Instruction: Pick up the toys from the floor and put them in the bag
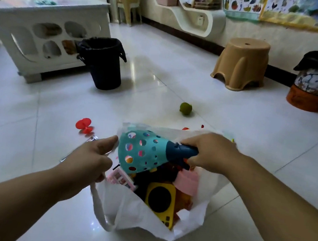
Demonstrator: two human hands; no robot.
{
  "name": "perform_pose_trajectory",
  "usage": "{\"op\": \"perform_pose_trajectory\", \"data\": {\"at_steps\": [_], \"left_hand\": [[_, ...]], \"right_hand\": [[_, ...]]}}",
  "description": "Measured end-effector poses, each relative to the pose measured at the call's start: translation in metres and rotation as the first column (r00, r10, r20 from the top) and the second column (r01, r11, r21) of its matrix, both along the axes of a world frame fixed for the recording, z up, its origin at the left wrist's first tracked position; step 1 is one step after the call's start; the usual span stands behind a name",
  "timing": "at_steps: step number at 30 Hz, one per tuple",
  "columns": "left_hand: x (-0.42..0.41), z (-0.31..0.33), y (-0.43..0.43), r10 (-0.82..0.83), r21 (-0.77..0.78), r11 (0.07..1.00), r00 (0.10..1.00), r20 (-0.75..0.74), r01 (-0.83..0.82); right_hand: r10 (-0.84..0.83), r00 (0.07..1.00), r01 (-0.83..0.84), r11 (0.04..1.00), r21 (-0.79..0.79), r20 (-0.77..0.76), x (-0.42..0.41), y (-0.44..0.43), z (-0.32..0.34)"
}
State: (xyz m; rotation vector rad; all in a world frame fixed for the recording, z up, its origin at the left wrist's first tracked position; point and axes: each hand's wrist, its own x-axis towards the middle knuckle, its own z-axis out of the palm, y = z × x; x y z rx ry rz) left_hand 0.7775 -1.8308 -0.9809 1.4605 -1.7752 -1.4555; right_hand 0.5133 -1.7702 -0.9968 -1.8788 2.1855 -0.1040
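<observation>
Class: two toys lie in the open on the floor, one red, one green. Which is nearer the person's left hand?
The red toy, just beyond the left hand. The green ball lies farther off, past the white bag.

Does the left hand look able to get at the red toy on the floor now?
Likely yes, once it lets go: the left hand grips the edge of the bag, and the red toy lies on the floor just beyond it.
</observation>
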Motion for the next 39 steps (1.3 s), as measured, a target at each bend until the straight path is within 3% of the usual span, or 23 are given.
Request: {"op": "perform_pose_trajectory", "data": {"at_steps": [3, 6, 7, 9, 11, 13, 15, 16, 18, 20, 23, 24, 31, 36, 39], "left_hand": [[-0.001, -0.001, 0.0, 0.017, 0.025, 1.0, 1.0, 0.012, -0.018], [-0.001, -0.002, 0.003, 0.019, 0.056, 0.998, 1.0, 0.022, -0.021], [-0.001, -0.002, 0.003, 0.029, 0.061, 0.998, 0.999, 0.022, -0.03], [0.0, -0.001, 0.003, 0.049, 0.056, 0.997, 0.998, 0.033, -0.05], [0.001, 0.001, 0.001, 0.054, 0.046, 0.997, 0.997, 0.051, -0.056], [0.002, 0.002, -0.002, 0.061, 0.035, 0.997, 0.997, 0.054, -0.063], [-0.001, 0.003, -0.002, 0.058, 0.025, 0.998, 0.997, 0.049, -0.06], [-0.002, 0.004, -0.002, 0.05, 0.022, 0.998, 0.997, 0.052, -0.051], [-0.005, 0.005, -0.003, 0.032, 0.033, 0.999, 0.998, 0.054, -0.034], [-0.007, 0.006, -0.004, 0.02, 0.045, 0.999, 0.998, 0.06, -0.023], [-0.007, 0.005, -0.007, 0.024, 0.034, 0.999, 0.997, 0.067, -0.027], [-0.005, 0.005, -0.008, 0.034, 0.03, 0.999, 0.997, 0.072, -0.036], [0.013, 0.013, -0.017, 0.063, 0.061, 0.995, 0.984, 0.167, -0.074], [0.019, 0.014, -0.023, 0.067, 0.042, 0.996, 0.96, 0.27, -0.081], [0.023, 0.015, -0.024, 0.061, 0.066, 0.994, 0.932, 0.356, -0.091]], "right_hand": [[0.048, 0.98, -0.039, 0.998, 0.051, -0.194, 0.017, -0.016, -0.036], [0.004, 0.959, 0.006, 0.999, 0.036, -0.284, 0.032, -0.016, -0.067], [0.005, 0.948, -0.007, 1.0, -0.006, -0.318, 0.034, -0.012, -0.074], [-0.042, 0.929, -0.054, 0.968, -0.246, -0.368, 0.031, -0.004, -0.084], [-0.189, 0.926, 0.03, 0.9, -0.434, -0.327, 0.02, 0.003, -0.088], [-0.411, 0.903, 0.35, 0.87, -0.348, -0.121, 0.006, 0.009, -0.089], [-0.632, 0.745, 0.651, 0.758, -0.028, 0.214, -0.006, 0.014, -0.087], [-0.677, 0.621, 0.694, 0.709, 0.125, 0.394, -0.01, 0.016, -0.086], [-0.639, 0.439, 0.673, 0.7, 0.24, 0.631, -0.015, 0.017, -0.079], [-0.56, 0.329, 0.69, 0.692, 0.211, 0.761, -0.016, 0.017, -0.069], [-0.353, 0.064, 0.725, 0.66, 0.199, 0.933, -0.015, 0.016, -0.04], [-0.289, 0.022, 0.726, 0.663, 0.184, 0.957, -0.014, 0.015, -0.03], [-0.006, 0.009, 0.666, 0.746, -0.002, 1.0, -0.012, 0.021, 0.035], [-0.067, 0.212, 0.617, 0.783, -0.081, 0.975, -0.014, 0.019, 0.046], [-0.031, 0.244, 0.638, 0.758, -0.136, 0.969, -0.016, 0.012, 0.045]]}}
